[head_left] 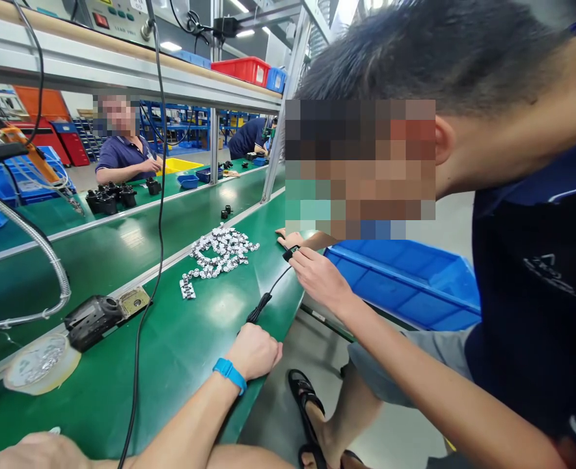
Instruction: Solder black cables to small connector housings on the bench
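My left hand [254, 352], with a blue band on its wrist, rests closed near the bench edge. Its fingers curl under, so anything inside them is hidden. A bundled black cable [259, 307] lies just beyond the knuckles and runs up to a small black part [290, 253]. A co-worker's hand [317, 273] pinches that part, and the same person's other hand lies behind it on the bench. What appears to be my right hand [38, 451] is at the bottom left, cut off by the frame, its fingers out of sight.
White small parts [224, 251] are heaped on the green bench [209, 339]. At left are a black fixture [97, 319], a tape roll [43, 365] and a hanging cable [159, 163]. The co-worker leans in from the right above blue bins [414, 280]. Another person [126, 153] sits opposite.
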Action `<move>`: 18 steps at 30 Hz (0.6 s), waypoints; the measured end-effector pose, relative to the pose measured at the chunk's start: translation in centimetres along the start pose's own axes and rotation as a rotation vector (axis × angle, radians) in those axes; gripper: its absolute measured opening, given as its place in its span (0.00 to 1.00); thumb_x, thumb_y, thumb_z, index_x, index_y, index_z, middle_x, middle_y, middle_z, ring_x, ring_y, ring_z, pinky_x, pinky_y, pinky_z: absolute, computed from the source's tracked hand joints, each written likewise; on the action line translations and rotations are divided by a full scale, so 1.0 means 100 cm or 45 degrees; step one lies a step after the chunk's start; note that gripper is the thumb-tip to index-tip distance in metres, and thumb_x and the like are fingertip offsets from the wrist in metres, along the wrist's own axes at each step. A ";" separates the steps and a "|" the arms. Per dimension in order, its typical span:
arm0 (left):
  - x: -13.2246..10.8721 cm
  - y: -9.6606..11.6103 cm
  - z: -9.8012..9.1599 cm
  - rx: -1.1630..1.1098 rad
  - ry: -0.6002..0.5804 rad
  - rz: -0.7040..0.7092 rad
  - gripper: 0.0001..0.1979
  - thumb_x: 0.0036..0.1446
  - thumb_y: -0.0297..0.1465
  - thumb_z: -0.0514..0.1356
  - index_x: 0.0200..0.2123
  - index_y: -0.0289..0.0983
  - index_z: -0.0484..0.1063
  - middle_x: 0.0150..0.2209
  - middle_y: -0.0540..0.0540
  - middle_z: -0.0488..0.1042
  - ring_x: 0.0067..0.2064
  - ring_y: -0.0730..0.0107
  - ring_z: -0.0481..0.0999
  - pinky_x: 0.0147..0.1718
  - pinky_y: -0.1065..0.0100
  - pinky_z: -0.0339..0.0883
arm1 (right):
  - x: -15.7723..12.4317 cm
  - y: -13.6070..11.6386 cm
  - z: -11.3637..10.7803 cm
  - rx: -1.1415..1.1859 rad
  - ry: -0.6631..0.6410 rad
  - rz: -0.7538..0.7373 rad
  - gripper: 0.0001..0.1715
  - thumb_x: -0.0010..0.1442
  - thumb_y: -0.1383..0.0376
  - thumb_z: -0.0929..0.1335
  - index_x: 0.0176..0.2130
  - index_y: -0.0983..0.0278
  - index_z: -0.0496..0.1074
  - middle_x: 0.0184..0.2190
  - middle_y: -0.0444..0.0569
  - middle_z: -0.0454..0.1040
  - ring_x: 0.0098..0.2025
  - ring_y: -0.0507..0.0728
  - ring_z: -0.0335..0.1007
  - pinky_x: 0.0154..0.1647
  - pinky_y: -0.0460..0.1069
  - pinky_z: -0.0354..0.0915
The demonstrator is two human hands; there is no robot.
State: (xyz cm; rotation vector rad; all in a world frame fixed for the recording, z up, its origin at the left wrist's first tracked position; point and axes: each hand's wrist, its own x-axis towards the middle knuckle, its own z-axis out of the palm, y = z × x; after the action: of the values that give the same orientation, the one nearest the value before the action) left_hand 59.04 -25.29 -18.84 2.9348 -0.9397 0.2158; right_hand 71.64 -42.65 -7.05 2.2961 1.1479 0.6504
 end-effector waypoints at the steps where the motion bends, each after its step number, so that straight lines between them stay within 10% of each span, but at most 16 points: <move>1: 0.000 0.000 0.000 -0.003 0.000 -0.002 0.21 0.67 0.30 0.52 0.24 0.33 0.77 0.23 0.40 0.77 0.26 0.59 0.78 0.28 0.64 0.65 | 0.000 0.000 0.001 0.019 0.050 -0.004 0.28 0.62 0.82 0.56 0.27 0.59 0.74 0.34 0.50 0.69 0.43 0.59 0.63 0.47 0.58 0.64; 18: -0.001 -0.002 -0.008 -0.025 -0.045 -0.047 0.23 0.69 0.32 0.49 0.27 0.32 0.78 0.25 0.38 0.77 0.29 0.58 0.79 0.30 0.62 0.66 | -0.002 0.002 0.014 0.164 0.268 0.123 0.23 0.62 0.82 0.58 0.29 0.61 0.72 0.32 0.51 0.67 0.42 0.63 0.62 0.48 0.58 0.64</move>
State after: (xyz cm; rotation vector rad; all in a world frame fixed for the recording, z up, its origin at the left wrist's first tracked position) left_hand 59.03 -25.00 -18.08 2.9448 -0.8855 0.1522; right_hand 72.51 -43.21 -7.98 2.4498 1.2102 0.8964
